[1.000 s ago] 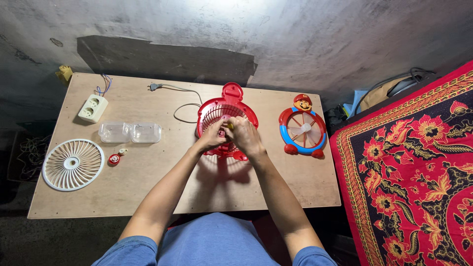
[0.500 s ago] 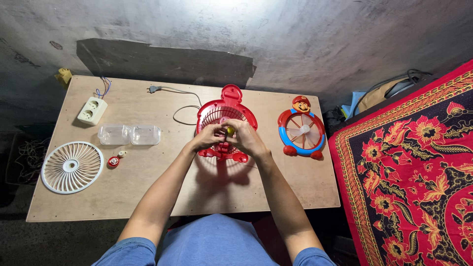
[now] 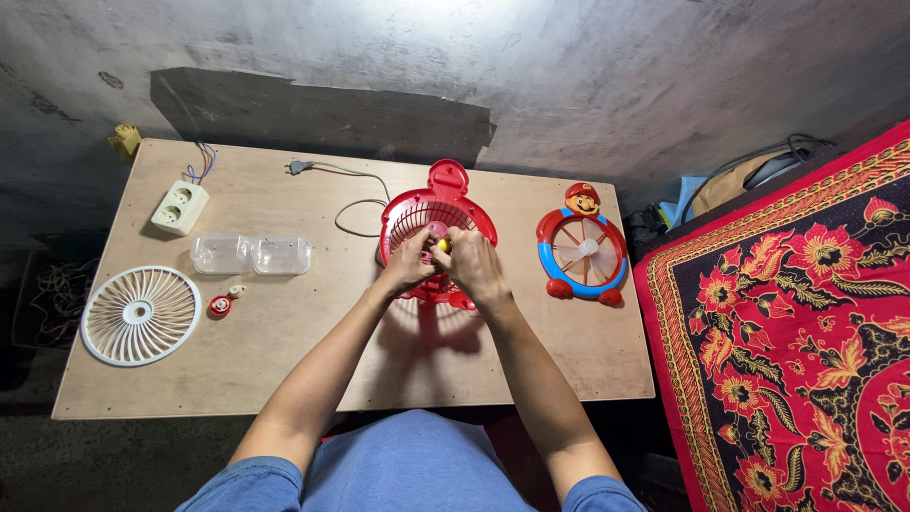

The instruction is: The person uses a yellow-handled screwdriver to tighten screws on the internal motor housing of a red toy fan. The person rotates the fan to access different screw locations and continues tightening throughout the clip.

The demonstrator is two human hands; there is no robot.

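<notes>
Red plastic fills the middle of our view: the fan [image 3: 438,232] lies near the far edge of the desk [image 3: 284,360], with its cord [image 3: 346,194] curling away to a plug at the back. We have both hands on it. Our left hand [image 3: 409,264] is curled closed against the grille on its left side, and our right hand [image 3: 474,265] is closed beside it, fingers pinching a small yellow piece [image 3: 442,245] at the fan's centre. The two hands touch each other just above the fan's lower edge, and they hide the feet of the fan from us.

To the right of the fan, just apart from it, lies a second fan [image 3: 581,248], blue-rimmed with a red base and a cartoon figure on top; its white blades show. On the left part of the desk we see a clear box [image 3: 250,254], and near it, toward us, two small red and white caps [image 3: 226,301]. A white grille [image 3: 140,315] lies flat near the left edge. A white socket strip [image 3: 179,208] sits at the far left corner. Beside the desk on the right spreads a red flowered rug [image 3: 796,322].
</notes>
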